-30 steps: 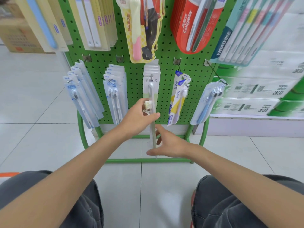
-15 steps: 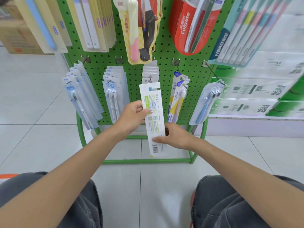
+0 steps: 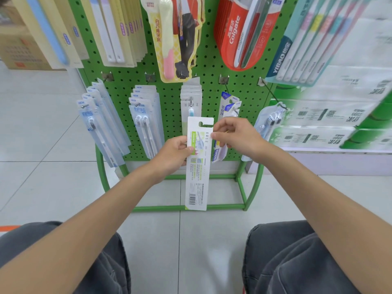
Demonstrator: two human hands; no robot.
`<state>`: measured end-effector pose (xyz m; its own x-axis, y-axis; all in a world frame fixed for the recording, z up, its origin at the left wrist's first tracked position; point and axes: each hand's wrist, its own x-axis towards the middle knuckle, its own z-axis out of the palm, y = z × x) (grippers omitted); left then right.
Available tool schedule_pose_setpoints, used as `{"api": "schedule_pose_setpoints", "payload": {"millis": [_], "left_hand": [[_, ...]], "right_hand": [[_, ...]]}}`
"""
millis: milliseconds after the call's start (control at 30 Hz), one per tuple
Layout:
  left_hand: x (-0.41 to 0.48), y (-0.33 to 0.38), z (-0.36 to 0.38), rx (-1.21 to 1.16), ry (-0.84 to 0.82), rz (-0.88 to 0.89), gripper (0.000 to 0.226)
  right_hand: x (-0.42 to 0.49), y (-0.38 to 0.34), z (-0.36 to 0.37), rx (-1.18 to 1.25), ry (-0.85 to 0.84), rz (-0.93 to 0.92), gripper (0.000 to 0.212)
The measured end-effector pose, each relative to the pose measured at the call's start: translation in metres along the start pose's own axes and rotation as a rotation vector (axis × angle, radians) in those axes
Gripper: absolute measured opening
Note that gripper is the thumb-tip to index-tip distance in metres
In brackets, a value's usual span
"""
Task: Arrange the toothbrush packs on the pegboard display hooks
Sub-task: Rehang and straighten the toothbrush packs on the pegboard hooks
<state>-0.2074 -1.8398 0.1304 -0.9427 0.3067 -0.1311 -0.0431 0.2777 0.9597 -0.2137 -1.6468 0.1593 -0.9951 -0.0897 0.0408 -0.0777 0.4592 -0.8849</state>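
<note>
Two bare hands held one toothbrush pack [image 3: 196, 164] upright in front of a green pegboard [image 3: 210, 66], its printed back facing the camera. The left hand [image 3: 172, 157] was closed on the pack's left edge near the middle, thumb across the card. The right hand [image 3: 237, 137] pinched the upper right edge just below the hang slot [image 3: 203, 123], fingers curled shut around it. Directly behind the pack hung a row of matching packs [image 3: 191, 96] on the centre hook [image 3: 191, 101], whose tip showed just above the held card. Other packs hung on the hooks to either side. To hang it well, the pack probably needed turning so its front faced outward like the others. Then the slot would be raised level with the hook tip and slid straight back. Steadying the lower half would keep the card from swinging.
</note>
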Motion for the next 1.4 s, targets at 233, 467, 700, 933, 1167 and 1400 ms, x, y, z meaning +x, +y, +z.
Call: {"api": "schedule_pose_setpoints", "payload": {"millis": [233,467,700,933,1167,1400], "left_hand": [[0.000,0.003,0.002,-0.041,0.054,0.003,0.023],[0.001,0.008,0.006,-0.251,0.165,-0.023,0.027],[-0.006,0.015,0.008,-0.265,0.116,0.022,0.042],[-0.004,0.018,0.005,-0.205,0.166,0.014,0.036],[0.010,0.023,0.001,-0.097,0.255,0.051,0.053],[0.024,0.030,0.008,-0.156,0.238,0.091,0.054]], "right_hand": [[0.003,-0.005,-0.001,-0.041,0.036,-0.025,0.009],[0.003,-0.004,0.018,-0.178,0.035,-0.076,0.035],[-0.001,-0.004,0.028,-0.127,-0.024,-0.077,0.052],[0.005,-0.004,0.028,-0.066,0.082,-0.047,0.024],[0.017,-0.010,0.034,0.001,0.131,0.038,0.027],[0.034,-0.021,0.042,0.153,0.154,0.155,0.027]]}}
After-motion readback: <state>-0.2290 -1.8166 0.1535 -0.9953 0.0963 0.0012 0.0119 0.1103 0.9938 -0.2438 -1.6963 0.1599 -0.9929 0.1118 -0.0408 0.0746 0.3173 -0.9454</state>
